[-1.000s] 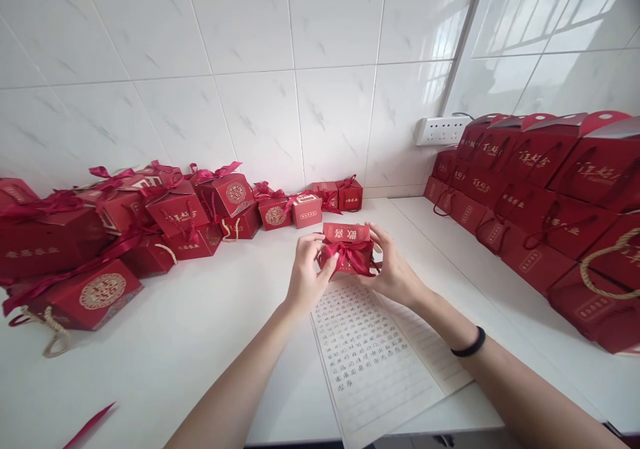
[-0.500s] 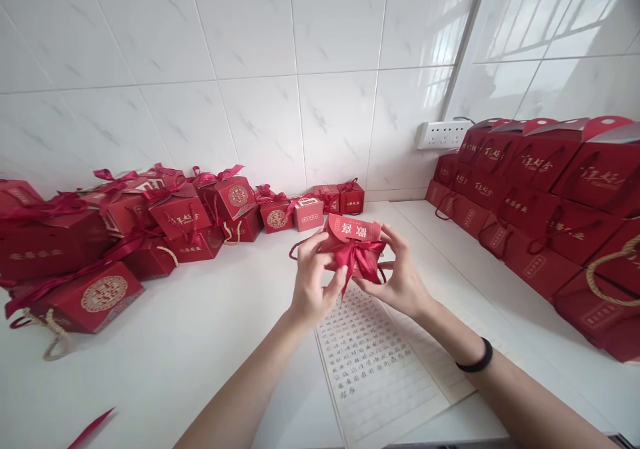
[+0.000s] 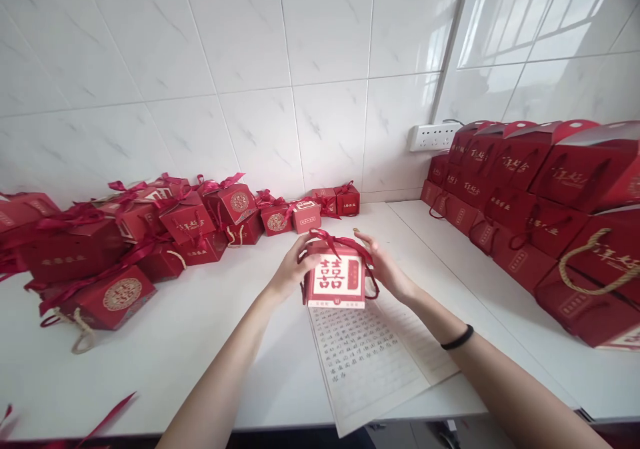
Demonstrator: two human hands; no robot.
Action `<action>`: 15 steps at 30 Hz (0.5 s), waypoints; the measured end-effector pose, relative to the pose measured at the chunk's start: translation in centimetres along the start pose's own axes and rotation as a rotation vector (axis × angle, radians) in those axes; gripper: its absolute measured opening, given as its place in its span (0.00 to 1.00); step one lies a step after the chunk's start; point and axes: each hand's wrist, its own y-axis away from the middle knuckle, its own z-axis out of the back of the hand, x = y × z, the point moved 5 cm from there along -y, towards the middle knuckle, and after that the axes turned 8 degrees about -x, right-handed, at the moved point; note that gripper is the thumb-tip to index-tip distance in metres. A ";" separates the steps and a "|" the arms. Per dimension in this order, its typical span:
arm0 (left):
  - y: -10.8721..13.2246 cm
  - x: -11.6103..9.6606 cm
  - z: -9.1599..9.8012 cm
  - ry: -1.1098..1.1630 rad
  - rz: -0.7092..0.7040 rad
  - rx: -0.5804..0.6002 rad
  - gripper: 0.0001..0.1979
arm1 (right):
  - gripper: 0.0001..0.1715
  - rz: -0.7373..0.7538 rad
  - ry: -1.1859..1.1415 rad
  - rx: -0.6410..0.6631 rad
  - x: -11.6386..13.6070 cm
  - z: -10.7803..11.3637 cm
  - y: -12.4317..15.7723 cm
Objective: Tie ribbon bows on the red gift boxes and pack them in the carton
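Note:
A red gift box (image 3: pixel 336 277) with a white front panel and a red double-character print is held up over a handwritten notebook (image 3: pixel 370 382). Its top carries a tied red ribbon (image 3: pixel 334 238), and a dark red cord handle hangs at its right side. My left hand (image 3: pixel 293 269) grips the box from the left, thumb on the front, other fingers partly hidden behind. On the right, my right hand (image 3: pixel 393 267) lies close beside the box with its fingers stretched out and apart; whether they touch the ribbon I cannot tell. A black band circles my right wrist.
Several ribbon-tied red boxes (image 3: pixel 115 296) are piled along the left and the back wall. Stacked red boxes (image 3: pixel 505 202) line the right side. A white power strip (image 3: pixel 434 137) sits by the wall. A loose red ribbon piece (image 3: pixel 113 412) lies near the front left edge.
The box has turned so its white printed front faces me instead of its top flap. My right hand has loosened from its side. The view has shifted slightly.

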 end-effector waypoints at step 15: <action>8.2 -5.7 7.7 0.416 0.498 -0.587 0.21 | 0.25 -0.042 1.213 0.115 -3.3 1.1 -0.2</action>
